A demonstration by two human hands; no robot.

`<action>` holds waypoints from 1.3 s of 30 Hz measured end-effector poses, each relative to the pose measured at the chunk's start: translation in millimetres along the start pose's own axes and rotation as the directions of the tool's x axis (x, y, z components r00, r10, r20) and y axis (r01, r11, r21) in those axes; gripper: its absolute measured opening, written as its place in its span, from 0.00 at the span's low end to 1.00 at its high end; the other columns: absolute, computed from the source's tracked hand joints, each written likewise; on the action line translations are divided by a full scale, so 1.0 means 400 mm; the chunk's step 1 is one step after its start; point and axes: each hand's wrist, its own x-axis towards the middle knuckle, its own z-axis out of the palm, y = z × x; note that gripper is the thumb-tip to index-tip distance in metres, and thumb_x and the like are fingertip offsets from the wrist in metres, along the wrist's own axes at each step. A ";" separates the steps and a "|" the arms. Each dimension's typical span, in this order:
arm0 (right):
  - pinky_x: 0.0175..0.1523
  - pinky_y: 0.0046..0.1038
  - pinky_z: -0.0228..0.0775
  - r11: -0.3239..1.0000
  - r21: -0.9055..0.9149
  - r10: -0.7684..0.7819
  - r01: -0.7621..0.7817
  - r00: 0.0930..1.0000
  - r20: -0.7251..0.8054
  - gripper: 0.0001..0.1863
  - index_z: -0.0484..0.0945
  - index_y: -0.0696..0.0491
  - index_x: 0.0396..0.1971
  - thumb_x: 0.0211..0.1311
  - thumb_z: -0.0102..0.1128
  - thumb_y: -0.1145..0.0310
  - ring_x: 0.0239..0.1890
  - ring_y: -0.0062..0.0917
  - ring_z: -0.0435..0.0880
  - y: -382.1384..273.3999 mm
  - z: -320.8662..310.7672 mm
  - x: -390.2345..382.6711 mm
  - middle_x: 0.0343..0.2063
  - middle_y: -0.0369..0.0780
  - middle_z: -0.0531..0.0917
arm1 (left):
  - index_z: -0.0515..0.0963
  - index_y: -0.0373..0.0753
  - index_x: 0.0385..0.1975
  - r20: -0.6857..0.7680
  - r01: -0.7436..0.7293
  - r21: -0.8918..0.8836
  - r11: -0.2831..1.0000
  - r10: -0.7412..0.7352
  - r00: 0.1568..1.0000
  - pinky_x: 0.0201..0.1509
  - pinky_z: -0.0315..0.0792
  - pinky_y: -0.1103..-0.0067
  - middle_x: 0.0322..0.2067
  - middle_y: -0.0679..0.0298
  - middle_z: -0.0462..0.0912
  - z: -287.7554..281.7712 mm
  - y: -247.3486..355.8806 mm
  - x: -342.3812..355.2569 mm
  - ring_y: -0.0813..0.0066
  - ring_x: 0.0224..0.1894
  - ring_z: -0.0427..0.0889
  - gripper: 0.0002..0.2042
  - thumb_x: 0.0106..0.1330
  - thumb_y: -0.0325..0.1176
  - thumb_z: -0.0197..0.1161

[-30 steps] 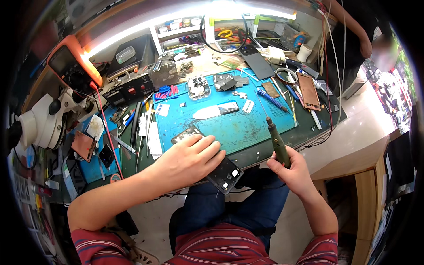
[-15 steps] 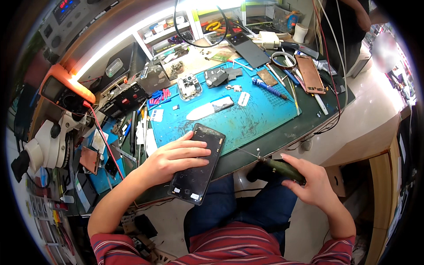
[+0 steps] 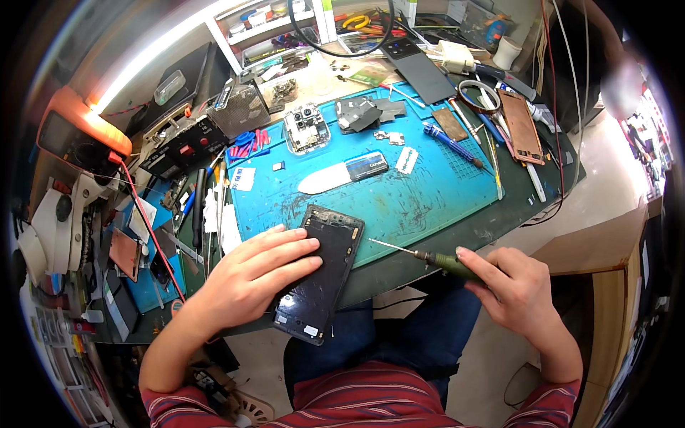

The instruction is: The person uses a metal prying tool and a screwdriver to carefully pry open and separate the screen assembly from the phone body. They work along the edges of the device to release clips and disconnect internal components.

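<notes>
Phone housing [image 3: 334, 258], black and slanted: where do you have it?

"Biggest first. On my feed the workbench [image 3: 464, 232] spans the middle, with a blue mat [image 3: 421, 207] on it. The phone housing lies across the mat's near edge, its lower end jutting past the bench's rim."

"And your hands?"

"My left hand [image 3: 250, 279] is over the housing's left side, fingers laid on the dark face. The thumb is hidden, so I can't tell whether it grips or only presses. My right hand [image 3: 519, 289] is closed around a green-handled tool [image 3: 453, 265]; its thin shaft points left, the tip just beside the housing's right edge, a gap showing."

"Smaller still?"

"Beyond the housing I get a pale blade [image 3: 325, 182] with a dark handle, then a blue screwdriver [image 3: 451, 146] farther right, and, smallest, a square chip [image 3: 278, 165] toward the mat's left."
</notes>
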 end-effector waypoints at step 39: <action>0.32 0.32 0.74 0.993 -0.106 -0.042 0.051 0.996 0.078 0.33 0.88 0.43 0.61 0.50 0.80 0.74 0.29 0.30 0.83 0.015 -0.010 0.059 0.33 0.36 0.83 | 0.89 0.47 0.58 -0.102 0.240 0.131 0.962 -0.228 0.968 0.65 0.84 0.57 0.64 0.61 0.85 0.097 0.170 -0.095 0.55 0.67 0.82 0.20 0.66 0.34 0.69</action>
